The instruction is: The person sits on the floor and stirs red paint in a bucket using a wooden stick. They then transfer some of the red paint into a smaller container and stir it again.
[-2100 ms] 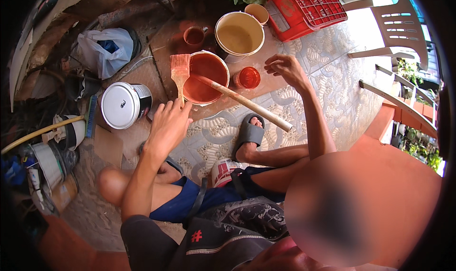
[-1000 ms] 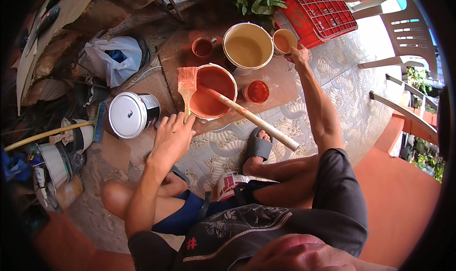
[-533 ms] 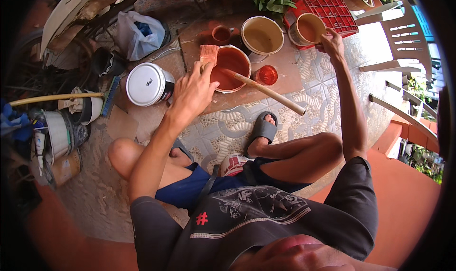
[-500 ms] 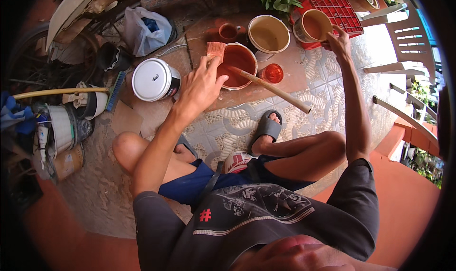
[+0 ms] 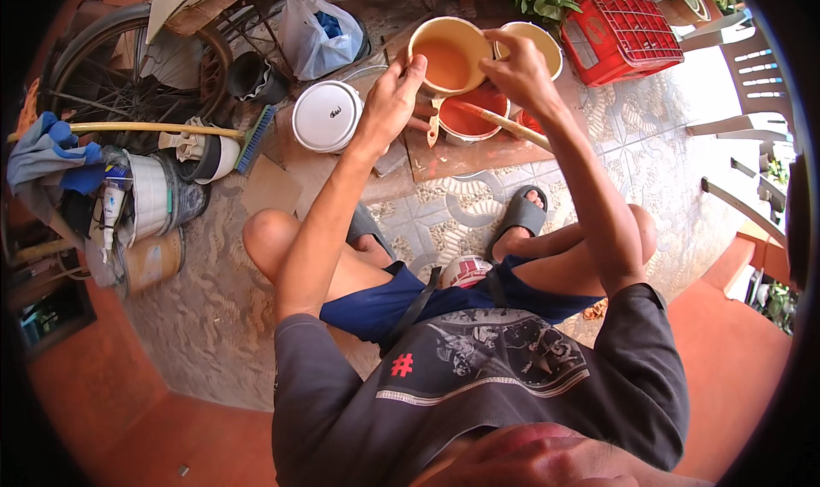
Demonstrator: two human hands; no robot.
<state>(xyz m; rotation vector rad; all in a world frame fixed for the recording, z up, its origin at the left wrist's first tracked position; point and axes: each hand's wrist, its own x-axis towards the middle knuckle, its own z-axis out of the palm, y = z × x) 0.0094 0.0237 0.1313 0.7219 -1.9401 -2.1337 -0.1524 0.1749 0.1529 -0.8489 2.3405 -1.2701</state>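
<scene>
A small cream pail (image 5: 453,32) with thin orange-brown liquid is tilted above the work area, held from both sides. My left hand (image 5: 391,102) is closed against its left side, thumb up along the wall. By the fingers of that hand shows a wooden brush handle (image 5: 433,126); its bristles are hidden. On the pail's right rim, my right hand (image 5: 519,70) grips with the fingers over the edge. Just below stands a bucket (image 5: 472,139) of red-brown paint, partly covered by the pail, with a wooden stick (image 5: 502,121) leaning in it.
Another cream bucket (image 5: 547,41) stands behind my right hand, near a red crate (image 5: 615,38). A red cup (image 5: 531,125) is partly hidden by my right forearm. Left of my left hand are a white lidded pail (image 5: 327,115), a plastic bag (image 5: 320,38) and a broom (image 5: 254,141).
My right hand has brought the small pail leftward from near the crate to over the paint bucket. My left hand now meets its side, and the brush bristles have gone out of sight.
</scene>
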